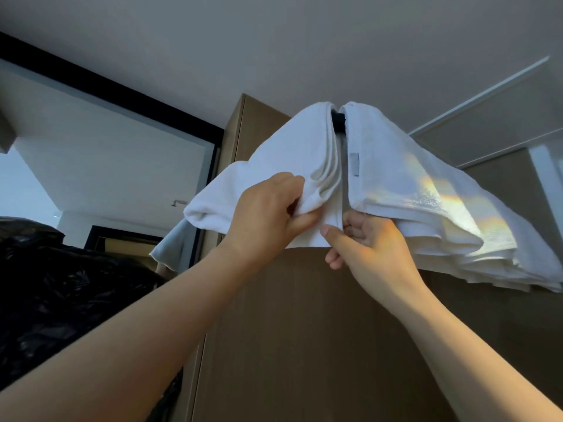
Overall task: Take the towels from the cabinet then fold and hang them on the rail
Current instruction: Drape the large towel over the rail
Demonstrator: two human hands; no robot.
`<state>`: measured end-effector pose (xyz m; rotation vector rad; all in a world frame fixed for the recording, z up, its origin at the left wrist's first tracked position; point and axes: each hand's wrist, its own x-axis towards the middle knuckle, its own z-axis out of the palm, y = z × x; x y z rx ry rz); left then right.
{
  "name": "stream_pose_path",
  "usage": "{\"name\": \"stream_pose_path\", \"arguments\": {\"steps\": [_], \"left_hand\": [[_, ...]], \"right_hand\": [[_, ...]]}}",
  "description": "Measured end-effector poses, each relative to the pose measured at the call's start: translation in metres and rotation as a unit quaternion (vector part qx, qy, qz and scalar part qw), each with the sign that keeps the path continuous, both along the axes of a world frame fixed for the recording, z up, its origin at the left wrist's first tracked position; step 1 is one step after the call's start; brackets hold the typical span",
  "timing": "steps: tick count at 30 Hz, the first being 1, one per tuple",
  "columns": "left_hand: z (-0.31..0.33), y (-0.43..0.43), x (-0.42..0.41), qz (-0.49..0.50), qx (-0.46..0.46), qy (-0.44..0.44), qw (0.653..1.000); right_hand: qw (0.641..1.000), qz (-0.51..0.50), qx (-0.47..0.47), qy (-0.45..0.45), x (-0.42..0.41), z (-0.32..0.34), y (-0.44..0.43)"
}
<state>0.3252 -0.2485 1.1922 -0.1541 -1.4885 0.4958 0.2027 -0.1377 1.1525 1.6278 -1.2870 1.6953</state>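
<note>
Left hand [268, 214] squeezes the left towel [274, 153], right hand [368, 239] pinches the right towel [411, 178] (fingers curled tight), probably to straighten them on the rail [338, 120].

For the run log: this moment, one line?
left hand grips left towel | right hand pinches hem | right towel hangs on rail

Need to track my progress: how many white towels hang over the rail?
2. The left towel hangs over the rail, gripped by the left hand; the right towel hangs beside it. The strip between them, pinched by the right hand, may belong to a hidden third.
</note>
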Motion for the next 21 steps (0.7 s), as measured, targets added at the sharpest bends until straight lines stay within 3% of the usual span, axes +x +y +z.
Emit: {"name": "stream_pose_path", "arguments": {"steps": [5, 8, 13, 16, 21], "left_hand": [[-0.003, -0.014, 0.001, -0.019, -0.01, 0.03, 0.999], [-0.001, -0.015, 0.01, 0.023, -0.04, 0.028, 0.999], [-0.009, -0.019, 0.013, 0.024, 0.028, -0.106, 0.994], [-0.018, -0.029, 0.019, 0.014, 0.061, -0.123, 0.99], [-0.018, -0.042, 0.02, -0.014, 0.138, -0.079, 0.987]], "right_hand": [[1.0, 0.0, -0.021, 0.018, -0.001, -0.001, 0.002], [1.0, -0.021, -0.008, 0.016, 0.002, 0.003, 0.001], [0.999, 0.001, 0.034, -0.035, -0.002, 0.015, 0.009], [0.992, 0.059, 0.043, -0.099, 0.008, 0.024, 0.017], [0.989, -0.093, 0.099, -0.062, 0.038, 0.039, 0.024]]}}
